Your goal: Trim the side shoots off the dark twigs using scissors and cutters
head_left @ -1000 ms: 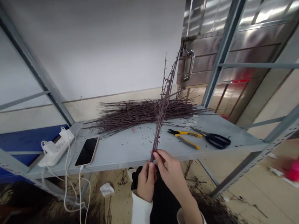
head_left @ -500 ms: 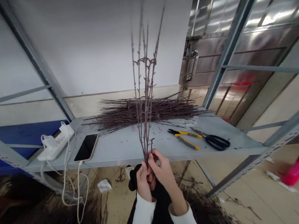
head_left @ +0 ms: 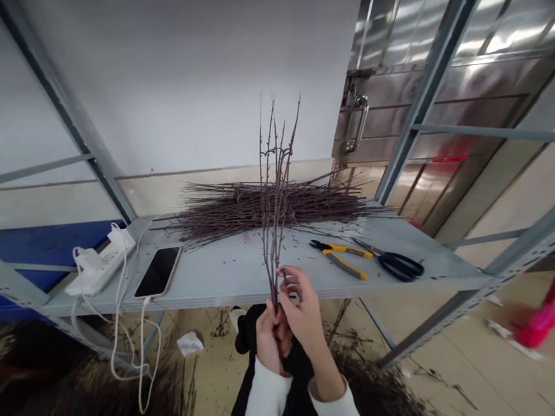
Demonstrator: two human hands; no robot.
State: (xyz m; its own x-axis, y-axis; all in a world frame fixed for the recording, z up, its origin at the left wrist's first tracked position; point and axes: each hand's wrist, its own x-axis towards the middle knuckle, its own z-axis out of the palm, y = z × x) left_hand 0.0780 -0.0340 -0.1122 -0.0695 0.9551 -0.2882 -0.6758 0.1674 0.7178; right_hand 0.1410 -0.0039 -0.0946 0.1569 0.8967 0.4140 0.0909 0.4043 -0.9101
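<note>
As I read the feed, thorny twigs (head_left: 276,234) stand nearly upright in a tight grip

The left hand (head_left: 266,340) is closed around the lower ends of the twigs. The right hand (head_left: 303,307) pinches them just above it, its fingertips (head_left: 286,274) pressed to the stems. I read both hands as holding, and white sleeves (head_left: 262,409) lead back from them over black clothing (head_left: 293,370).

The thin, branching bundle rises from the hands in front of the shelf edge, its tips standing clear above everything behind it. Directly beyond it, on a galvanised steel shelf (head_left: 226,285), lies a wide heap of loose twigs (head_left: 219,213), the stalks running mostly side to side. Small thorns (head_left: 234,271) are scattered across the metal in front of the heap.

To the right, I can see yellow-handled pliers (head_left: 341,259) just beside black-handled scissors (head_left: 398,266). To the left, a smartphone (head_left: 157,272) lies face up near a white power strip (head_left: 100,271), and white cables (head_left: 124,353) hang over the shelf edge.

Lower down, more twigs (head_left: 378,394) are heaped on the tiled floor (head_left: 469,359), with a crumpled tissue (head_left: 190,343) nearby. A pink-and-red implement (head_left: 539,330) sits far right, and a stainless steel door (head_left: 394,92) stands behind the shelf.
</note>
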